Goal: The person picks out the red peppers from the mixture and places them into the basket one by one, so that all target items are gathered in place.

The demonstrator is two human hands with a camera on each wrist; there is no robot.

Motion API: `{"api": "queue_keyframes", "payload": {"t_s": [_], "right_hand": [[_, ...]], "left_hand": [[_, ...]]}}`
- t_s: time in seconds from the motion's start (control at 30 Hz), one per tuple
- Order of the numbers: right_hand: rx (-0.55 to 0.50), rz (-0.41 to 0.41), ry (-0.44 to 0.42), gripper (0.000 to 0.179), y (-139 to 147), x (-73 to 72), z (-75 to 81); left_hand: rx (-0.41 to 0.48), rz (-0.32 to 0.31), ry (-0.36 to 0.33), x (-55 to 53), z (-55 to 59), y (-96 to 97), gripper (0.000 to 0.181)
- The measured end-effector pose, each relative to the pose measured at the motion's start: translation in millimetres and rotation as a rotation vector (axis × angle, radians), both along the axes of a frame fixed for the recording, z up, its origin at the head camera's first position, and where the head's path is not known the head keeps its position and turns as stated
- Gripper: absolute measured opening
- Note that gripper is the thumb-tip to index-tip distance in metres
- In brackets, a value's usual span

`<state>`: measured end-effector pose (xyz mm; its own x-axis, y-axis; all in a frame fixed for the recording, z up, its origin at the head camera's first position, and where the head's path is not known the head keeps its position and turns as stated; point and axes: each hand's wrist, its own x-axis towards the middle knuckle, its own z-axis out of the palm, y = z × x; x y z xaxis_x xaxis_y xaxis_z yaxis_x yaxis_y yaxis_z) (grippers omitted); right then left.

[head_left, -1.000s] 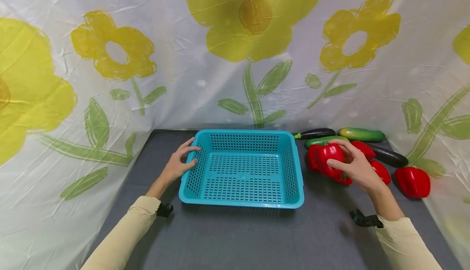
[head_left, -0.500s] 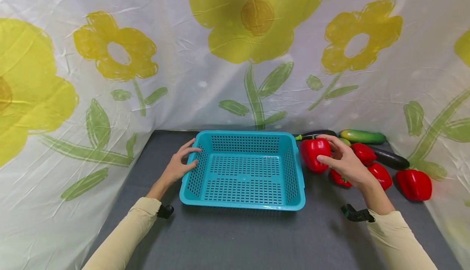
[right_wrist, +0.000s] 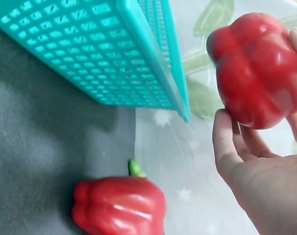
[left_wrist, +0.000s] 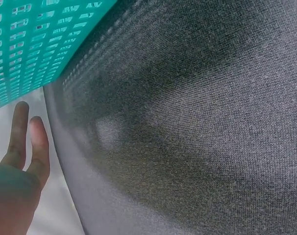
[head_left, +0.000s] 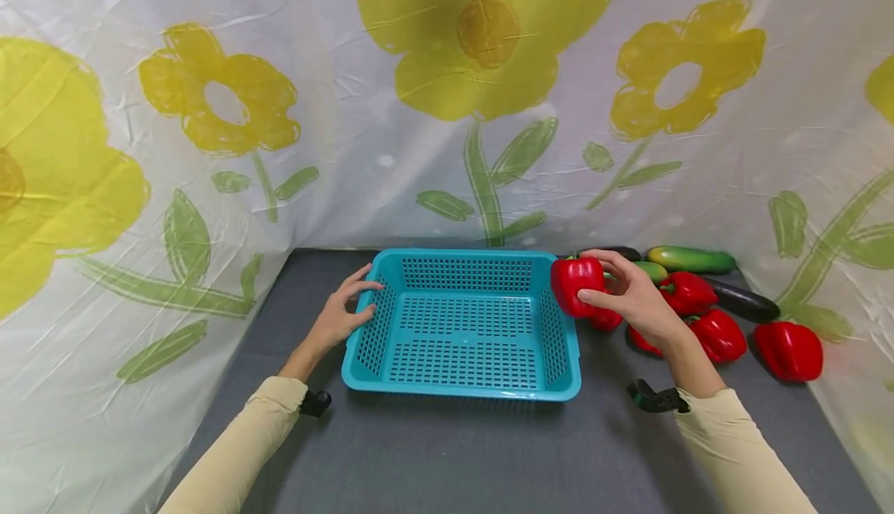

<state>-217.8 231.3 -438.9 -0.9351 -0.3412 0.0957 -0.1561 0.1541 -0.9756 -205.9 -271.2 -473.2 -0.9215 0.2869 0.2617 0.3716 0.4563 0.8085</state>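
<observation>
While gripping a red pepper (head_left: 574,285), right hand (head_left: 637,300) only half curled, left hand (head_left: 335,317) loosely spread at the basket (head_left: 461,392) rim.

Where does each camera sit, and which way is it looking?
Head: worn on the head, facing forward and down at the basket; the left hand and right hand show.
Left wrist: worn there, facing the basket's side and the table; part of the left hand shows.
Right wrist: worn there, facing a red pepper; the right hand shows, holding it.
Head and right wrist views share that red pepper.
</observation>
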Motion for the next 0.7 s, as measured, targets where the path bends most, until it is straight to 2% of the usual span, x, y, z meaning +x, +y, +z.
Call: {"api": "queue_keyframes", "payload": {"t_s": [0.23, 0.37, 0.5, 0.7], "right_hand": [[-0.037, 0.021, -0.003, 0.061, -14.7, -4.1, -0.3], [-0.054, 0.030, -0.013, 0.061, -20.7, -6.2, 1.9], [-0.062, 0.035, -0.012, 0.062, -25.3, -8.3, 3.9], [-0.070, 0.038, -0.023, 0.062, -32.4, -11.7, 5.3]], "left_hand": [[0.004, 0.011, -0.004, -0.3, -3.7, -1.7, 0.034], [0.013, 0.014, 0.011, -6.2, -16.5, -5.3, 0.034], [-0.016, 0.023, 0.041, -14.8, -31.4, -10.9, 0.034], [-0.062, 0.006, 0.102, -21.6, -35.9, -16.0, 0.031]]}}
